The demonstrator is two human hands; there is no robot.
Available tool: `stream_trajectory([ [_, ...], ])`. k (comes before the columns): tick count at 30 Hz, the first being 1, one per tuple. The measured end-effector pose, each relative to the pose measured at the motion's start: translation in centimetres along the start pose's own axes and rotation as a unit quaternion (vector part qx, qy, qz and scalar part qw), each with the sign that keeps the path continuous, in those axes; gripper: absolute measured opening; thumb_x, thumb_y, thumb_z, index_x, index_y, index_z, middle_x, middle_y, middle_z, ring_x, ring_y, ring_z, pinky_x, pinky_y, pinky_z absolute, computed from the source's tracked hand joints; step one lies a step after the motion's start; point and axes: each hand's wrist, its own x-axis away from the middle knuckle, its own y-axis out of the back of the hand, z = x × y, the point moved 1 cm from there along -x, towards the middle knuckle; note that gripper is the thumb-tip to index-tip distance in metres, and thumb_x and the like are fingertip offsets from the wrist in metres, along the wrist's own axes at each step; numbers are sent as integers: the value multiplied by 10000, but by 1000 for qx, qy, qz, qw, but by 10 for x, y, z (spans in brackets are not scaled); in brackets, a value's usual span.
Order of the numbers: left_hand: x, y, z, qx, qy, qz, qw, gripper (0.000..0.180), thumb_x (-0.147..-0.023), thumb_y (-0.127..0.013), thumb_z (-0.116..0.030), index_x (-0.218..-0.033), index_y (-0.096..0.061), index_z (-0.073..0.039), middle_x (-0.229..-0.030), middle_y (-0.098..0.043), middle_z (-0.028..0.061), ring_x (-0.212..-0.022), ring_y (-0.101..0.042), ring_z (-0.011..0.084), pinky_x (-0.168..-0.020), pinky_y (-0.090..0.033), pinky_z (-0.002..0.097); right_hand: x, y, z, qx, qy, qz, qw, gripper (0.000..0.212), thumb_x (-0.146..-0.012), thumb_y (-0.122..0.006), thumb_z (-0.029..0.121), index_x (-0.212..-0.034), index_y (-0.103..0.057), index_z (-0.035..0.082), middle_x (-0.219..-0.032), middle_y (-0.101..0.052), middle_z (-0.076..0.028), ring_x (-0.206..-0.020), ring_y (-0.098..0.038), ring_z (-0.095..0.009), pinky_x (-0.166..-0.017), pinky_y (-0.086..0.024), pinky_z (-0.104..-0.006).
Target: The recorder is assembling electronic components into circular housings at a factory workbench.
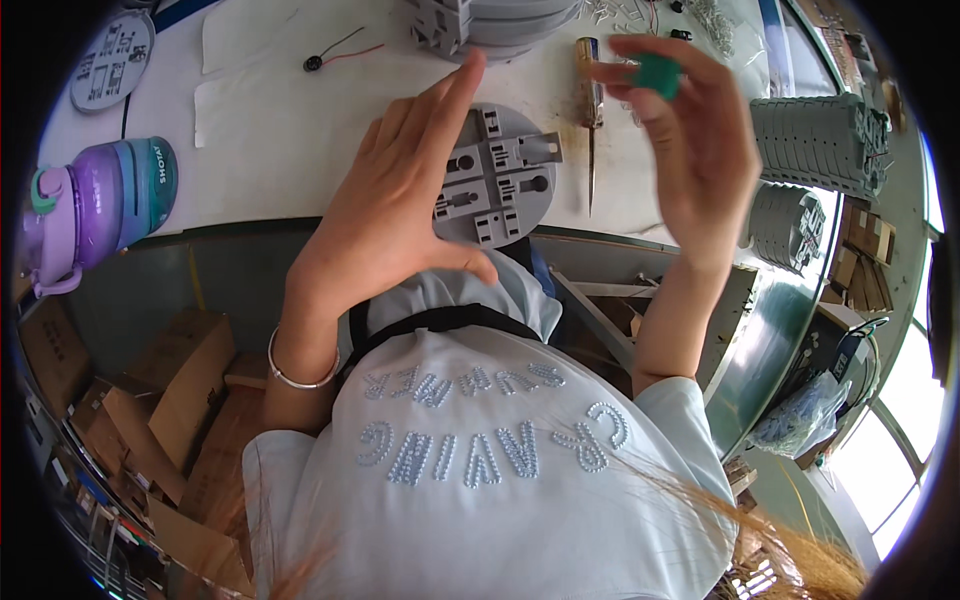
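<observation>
A round grey plastic plate [510, 200] with slots and raised mounts lies near the table's front edge. My left hand [400, 190] is over its left side, fingers stretched out and thumb apart, hiding part of it. It appears to hold nothing; whether it touches the plate I cannot tell. To the right, my right hand [700, 130] is raised, slightly blurred, with a small green block-like piece [655, 75] between its thumb and fingers. A screwdriver [590, 90] with a clear amber handle lies between plate and right hand, its shaft pointing toward me.
Stacked grey plastic plates [500, 25] stand at the back. A small black round part with wires [314, 62] lies on the paper. Another grey disc [113, 60] and a purple-teal bottle [110, 200] are at the left. Grey plate stacks [815, 145] stand at the right; cardboard boxes [180, 380] sit below.
</observation>
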Motion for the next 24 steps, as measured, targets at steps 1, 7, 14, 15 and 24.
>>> stream_trajectory([
  [1, 3, 6, -2, -5, -3, 4, 1000, 1424, -427, -946, -307, -1578, -131, -105, -1485, -376, 168, -1294, -421, 343, -1107, -340, 446, 0, 13, 0, 13, -3, -24, 1000, 279, -928, -624, -19, -1203, -584, -35, -1147, -672, -148, -1038, -687, -205, -887, -551, -319],
  [7, -3, 33, -6, 65, -2, 108, 992, 1297, -508, -925, -164, -1574, -186, -190, -1557, -311, 132, -1405, -333, 341, -1167, -309, 452, -10, 2, -12, 266, -49, 102, 957, 258, -813, -760, 149, -1045, -702, 51, -909, -658, -86, -726, -671, -222, -677, -527, -358],
  [14, -7, 23, 1, 57, -4, 116, 992, 1272, -525, -892, -54, -1575, -177, -130, -1557, -362, 84, -1411, -336, 328, -1173, -281, 440, -17, -15, -8, 318, -71, 69, 943, 313, -807, -779, 190, -1085, -711, 63, -875, -612, -63, -686, -585, -189, -647, -476, -328],
  [15, -6, 22, 3, 52, 6, 111, 992, 1290, -522, -895, -55, -1578, -159, -132, -1541, -396, 73, -1399, -353, 328, -1171, -278, 441, -12, -10, 0, 288, -69, 41, 954, 271, -808, -754, 146, -1060, -706, 59, -890, -611, -69, -730, -595, -226, -669, -492, -360],
  [24, -11, 21, 3, 59, 4, 107, 993, 1358, -519, -896, -33, -1587, -62, -130, -1519, -435, 63, -1379, -381, 320, -1168, -271, 434, 34, -42, 10, 363, 123, 157, 910, 367, -735, -624, 71, -1094, -694, 39, -1075, -591, -42, -1066, -516, -248, -889, -449, -369],
])
